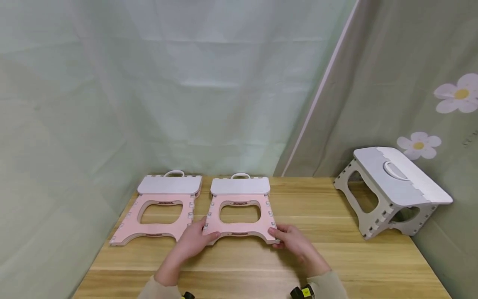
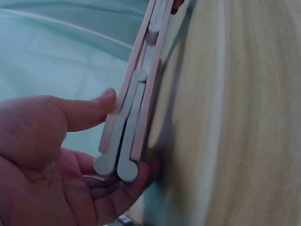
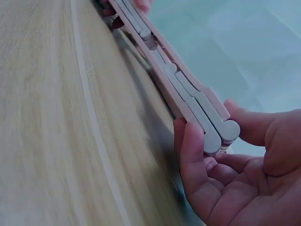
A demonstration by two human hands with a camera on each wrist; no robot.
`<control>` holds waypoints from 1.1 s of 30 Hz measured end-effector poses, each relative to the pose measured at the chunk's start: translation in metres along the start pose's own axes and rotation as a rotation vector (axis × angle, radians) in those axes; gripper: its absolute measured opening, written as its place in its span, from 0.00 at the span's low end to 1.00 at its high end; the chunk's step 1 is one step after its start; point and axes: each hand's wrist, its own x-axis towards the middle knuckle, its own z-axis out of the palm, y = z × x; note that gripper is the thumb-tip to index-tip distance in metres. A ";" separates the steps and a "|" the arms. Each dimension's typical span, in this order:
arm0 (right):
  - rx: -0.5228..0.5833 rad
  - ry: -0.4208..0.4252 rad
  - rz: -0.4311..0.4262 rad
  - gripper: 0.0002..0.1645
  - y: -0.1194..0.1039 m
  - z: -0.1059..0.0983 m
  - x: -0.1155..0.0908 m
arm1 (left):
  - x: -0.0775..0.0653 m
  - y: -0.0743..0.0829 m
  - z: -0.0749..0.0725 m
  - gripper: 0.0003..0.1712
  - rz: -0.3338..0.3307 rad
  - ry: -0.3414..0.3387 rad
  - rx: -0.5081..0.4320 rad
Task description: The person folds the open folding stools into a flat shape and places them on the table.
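A folded step stool (image 1: 239,227), pink with a white top section and a white carry handle, lies in front of me in the head view. My left hand (image 1: 194,241) grips its near left leg end, and my right hand (image 1: 293,241) grips the near right one. In the left wrist view the thumb is on the upper face of the folded stool (image 2: 127,117), with fingers underneath. The right wrist view shows the same hold on the grey-ended leg (image 3: 207,113). The near edge is raised a little off the wooden table (image 1: 239,278).
Just left of it lies a second folded pink and white stool (image 1: 157,229), close to my left hand. An unfolded grey and white stool (image 1: 384,182) stands at the table's right side. Pale green curtain (image 1: 224,104) hangs behind, and a flowered grey-green curtain (image 1: 392,83) hangs at the right.
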 end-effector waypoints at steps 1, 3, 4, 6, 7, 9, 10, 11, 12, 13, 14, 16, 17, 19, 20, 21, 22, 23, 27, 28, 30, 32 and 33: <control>0.004 0.002 0.007 0.29 0.000 0.000 0.001 | 0.000 0.000 0.001 0.51 -0.004 0.001 0.019; 0.008 0.004 0.014 0.30 0.001 0.001 0.003 | -0.001 0.001 0.002 0.54 -0.005 0.002 0.066; 0.006 0.006 0.015 0.30 0.001 0.002 0.004 | -0.001 0.002 0.002 0.54 -0.003 0.005 0.095; -0.003 0.009 0.010 0.30 0.001 0.005 0.007 | -0.002 0.005 0.002 0.55 -0.002 0.008 0.163; -0.013 0.012 0.006 0.29 0.001 0.006 0.009 | -0.002 0.007 0.002 0.55 0.003 0.011 0.202; -0.036 0.019 -0.001 0.28 0.002 0.008 0.012 | -0.005 0.012 0.002 0.55 0.017 0.026 0.271; -0.055 0.025 -0.008 0.27 0.001 0.010 0.012 | -0.005 0.013 0.002 0.55 0.023 0.037 0.306; -0.078 0.030 -0.015 0.27 0.001 0.011 0.013 | -0.006 0.014 0.003 0.55 0.029 0.051 0.337; -0.106 0.040 -0.020 0.26 0.001 0.012 0.014 | -0.007 0.015 0.003 0.55 0.035 0.062 0.365; -0.134 0.051 -0.023 0.25 0.001 0.014 0.014 | -0.007 0.016 0.004 0.55 0.042 0.074 0.389; -0.161 0.062 -0.028 0.25 0.000 0.015 0.014 | -0.008 0.016 0.005 0.55 0.049 0.086 0.410; -0.231 0.080 -0.044 0.24 -0.002 0.017 0.014 | -0.009 0.016 0.005 0.54 0.060 0.107 0.445; -0.265 0.090 -0.049 0.24 -0.003 0.018 0.014 | -0.009 0.016 0.005 0.54 0.063 0.115 0.454; -0.318 0.109 -0.057 0.23 -0.005 0.020 0.013 | -0.010 0.016 0.005 0.53 0.067 0.122 0.468; -0.344 0.118 -0.064 0.23 -0.006 0.021 0.013 | -0.010 0.017 0.004 0.52 0.068 0.123 0.473; -0.369 0.128 -0.069 0.23 -0.007 0.022 0.013 | -0.010 0.017 0.004 0.52 0.068 0.122 0.476; -0.386 0.138 -0.068 0.24 -0.007 0.023 0.014 | -0.011 0.017 0.004 0.52 0.068 0.120 0.481; -0.399 0.147 -0.068 0.24 -0.007 0.024 0.014 | -0.011 0.018 0.004 0.51 0.069 0.118 0.486; -0.472 0.173 -0.072 0.29 -0.004 0.027 0.016 | -0.013 0.018 0.003 0.51 0.067 0.110 0.490; -0.493 0.178 -0.072 0.31 -0.004 0.028 0.016 | -0.013 0.018 0.004 0.51 0.065 0.109 0.488; -0.538 0.193 -0.075 0.33 -0.003 0.029 0.017 | -0.014 0.017 0.004 0.51 0.062 0.108 0.481; -0.576 0.208 -0.078 0.33 -0.004 0.030 0.017 | -0.014 0.017 0.005 0.52 0.062 0.110 0.478; -0.588 0.212 -0.079 0.33 -0.004 0.030 0.017 | -0.014 0.017 0.005 0.53 0.058 0.109 0.478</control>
